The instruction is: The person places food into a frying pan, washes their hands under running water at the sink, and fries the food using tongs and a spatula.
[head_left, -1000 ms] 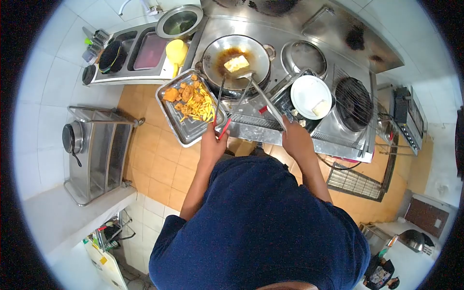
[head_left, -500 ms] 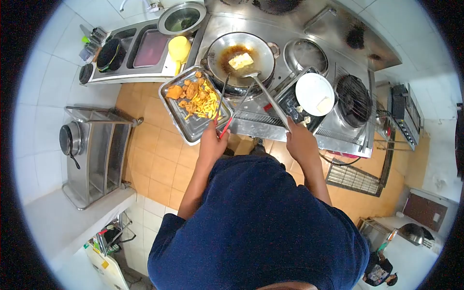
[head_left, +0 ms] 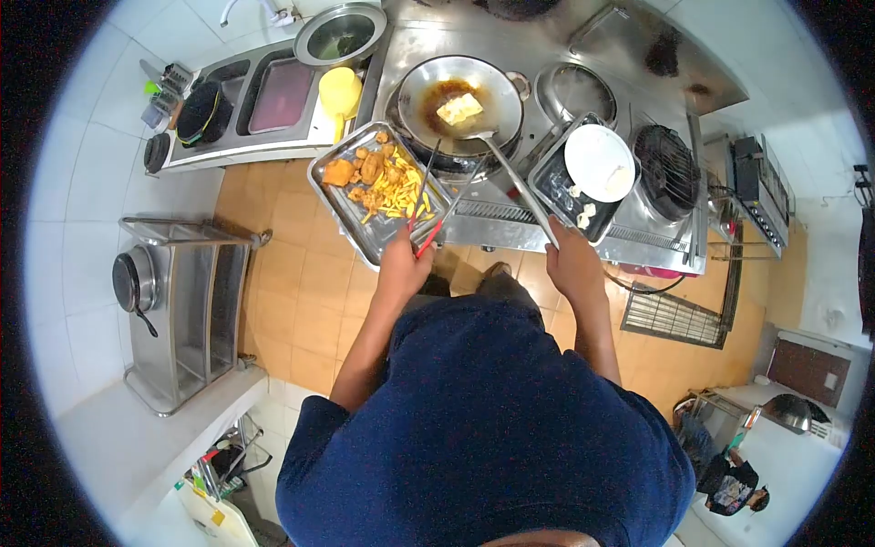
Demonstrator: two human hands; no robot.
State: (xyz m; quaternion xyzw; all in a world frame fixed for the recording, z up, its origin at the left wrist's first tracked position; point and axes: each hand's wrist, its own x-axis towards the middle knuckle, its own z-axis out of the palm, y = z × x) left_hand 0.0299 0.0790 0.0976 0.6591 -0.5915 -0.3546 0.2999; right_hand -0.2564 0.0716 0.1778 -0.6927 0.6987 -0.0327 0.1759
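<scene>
My left hand (head_left: 401, 267) is closed around red-handled tongs (head_left: 429, 239), whose dark tips are apart near the wok's front rim. My right hand (head_left: 576, 264) grips the long handle of a metal spatula (head_left: 521, 185), its blade inside the wok (head_left: 412, 84). Brown oil lies in the wok, with a pale yellow, blocky piece of food (head_left: 459, 109) in it, just beyond the blade. Under the tongs, a metal tray (head_left: 363, 232) carries yellow fries (head_left: 401, 189) and browned fried pieces (head_left: 339, 172).
Right of the wok, a white plate (head_left: 592, 150) rests on a dark tray (head_left: 550, 182) with pale scraps. A round lid (head_left: 576, 91) and a grill-topped burner (head_left: 668, 169) stand beyond. Left are a sink (head_left: 280, 94) and yellow dipper (head_left: 340, 89). Another person (head_left: 729, 483) is at lower right.
The whole view has shifted slightly. Both hands keep their holds on the tongs and spatula, and the spatula blade stays in the wok beside the yellow piece.
</scene>
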